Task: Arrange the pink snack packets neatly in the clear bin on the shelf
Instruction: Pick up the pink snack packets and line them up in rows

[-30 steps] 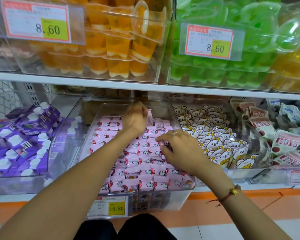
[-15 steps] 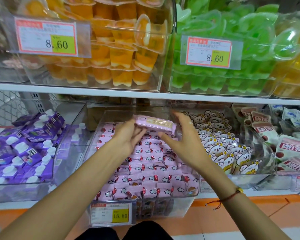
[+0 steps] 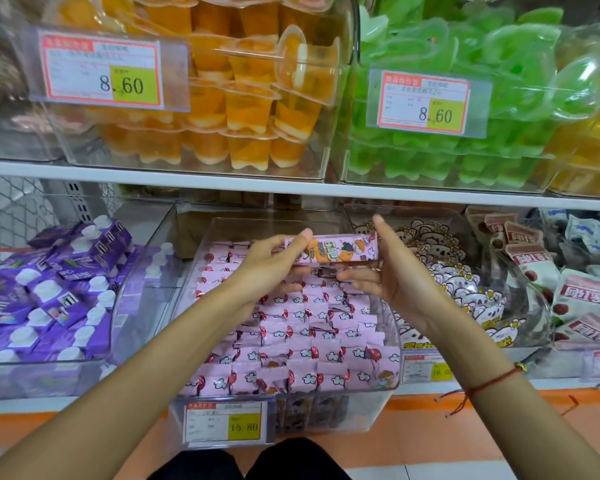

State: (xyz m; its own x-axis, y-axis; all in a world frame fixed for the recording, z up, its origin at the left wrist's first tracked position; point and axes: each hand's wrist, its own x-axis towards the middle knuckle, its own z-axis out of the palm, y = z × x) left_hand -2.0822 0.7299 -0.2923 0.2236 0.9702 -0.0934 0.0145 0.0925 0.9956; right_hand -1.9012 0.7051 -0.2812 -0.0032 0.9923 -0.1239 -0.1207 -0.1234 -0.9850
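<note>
Item: one pink packet [image 3: 331,250], held above the clear bin [image 3: 388,375]. Our left hand [image 3: 267,268] pinches its left end; our right hand [image 3: 392,275] steadies the right end with straight fingers. Bin: rows of pink packets [image 3: 291,341].

Packets [image 3: 302,337] lie in rows in the bin [image 3: 392,341] at the middle of the lower shelf [image 3: 499,384]. One packet [image 3: 333,251] is held above them, between the left hand [image 3: 267,268] and the right hand [image 3: 392,275]. More bins stand left and right. Jelly cups [image 3: 243,109] sit on the upper shelf [image 3: 153,173], above.
</note>
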